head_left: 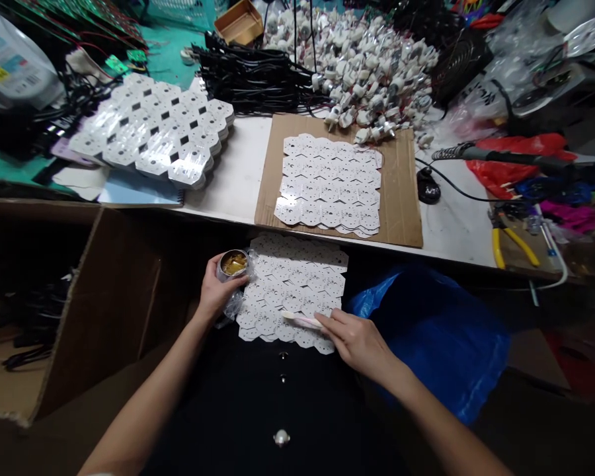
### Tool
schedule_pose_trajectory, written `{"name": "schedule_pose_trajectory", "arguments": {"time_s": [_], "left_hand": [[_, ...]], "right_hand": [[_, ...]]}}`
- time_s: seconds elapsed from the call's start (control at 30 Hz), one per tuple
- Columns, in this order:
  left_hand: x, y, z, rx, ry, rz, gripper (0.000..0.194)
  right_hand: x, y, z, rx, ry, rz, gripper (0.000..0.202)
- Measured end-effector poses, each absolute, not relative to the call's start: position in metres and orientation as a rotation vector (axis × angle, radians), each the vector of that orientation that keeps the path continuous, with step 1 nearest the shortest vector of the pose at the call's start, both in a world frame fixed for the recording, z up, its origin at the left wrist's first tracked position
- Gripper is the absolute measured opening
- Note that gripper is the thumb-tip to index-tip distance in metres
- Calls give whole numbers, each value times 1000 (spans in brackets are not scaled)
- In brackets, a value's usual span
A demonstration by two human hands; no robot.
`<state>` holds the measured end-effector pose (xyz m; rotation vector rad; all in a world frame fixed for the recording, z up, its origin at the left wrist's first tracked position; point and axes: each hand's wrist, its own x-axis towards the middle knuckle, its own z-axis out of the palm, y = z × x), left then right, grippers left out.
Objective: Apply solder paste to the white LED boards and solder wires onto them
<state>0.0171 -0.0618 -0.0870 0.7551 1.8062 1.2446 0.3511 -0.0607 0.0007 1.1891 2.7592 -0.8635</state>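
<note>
A thin white-pink brush (pixel 302 320) is above white dotted boards (pixel 297 284) on the lap.
Its long axis goes nearly sideways, bristle head to the left; the right hand (pixel 361 340) pinches the handle, covering its far end. The left hand (pixel 217 289), well apart, is closed around a round open metal can (pixel 234 263) with yellowish content. A blue plastic bag (pixel 436 337) lies beside the right forearm; brown flat cardboard (pixel 401 192) is on the table.
</note>
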Motion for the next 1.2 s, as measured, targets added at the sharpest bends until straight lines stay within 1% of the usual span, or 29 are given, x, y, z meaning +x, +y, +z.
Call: {"name": "schedule_pose_trajectory", "arguments": {"time_s": [0.07,0.17,0.23,0.4,0.57,0.63,0.73,0.8,0.87,0.93,1.0,1.03,1.07,1.13,1.2], "left_hand": [[17,-62,-88,747,1799,1244,77],[16,-62,-92,713,1765,1273,78],[16,-61,-93,696,1756,1285,78],[19,-59,-89,715,1780,1281,76],[20,-58,-86,743,1795,1274,73],[19,-58,-87,733,1788,1263,74],[17,-57,-86,725,1750,1241,74],[15,-55,-84,733,1733,1234,73],[14,-53,-82,742,1729,1232,72],[12,-53,-82,744,1733,1223,72],[11,-54,-83,748,1750,1204,72],[9,-55,-84,752,1760,1196,72],[8,-56,-86,757,1768,1187,72],[6,-58,-90,773,1782,1172,73],[3,-59,-94,791,1793,1158,74]], "right_hand": [[342,-61,-2,1138,2753,-843,32],[333,-61,-1,982,2705,-950,26],[327,-60,-1,966,2689,-999,25],[305,-57,-7,1105,2705,-852,32],[292,-57,-8,948,2702,-912,22],[288,-55,-9,998,2716,-918,26],[275,-53,-12,1102,2736,-834,32],[264,-54,-13,1075,2743,-800,31],[257,-56,-13,989,2756,-843,27],[258,-57,-12,944,2775,-978,21],[271,-55,-14,1095,2765,-1166,17],[282,-52,-17,1276,2743,-1232,19],[295,-50,-21,1519,2699,-1251,25],[323,-46,-32,2070,2552,-1100,38],[347,-45,-44,2442,2363,-900,42]]}}
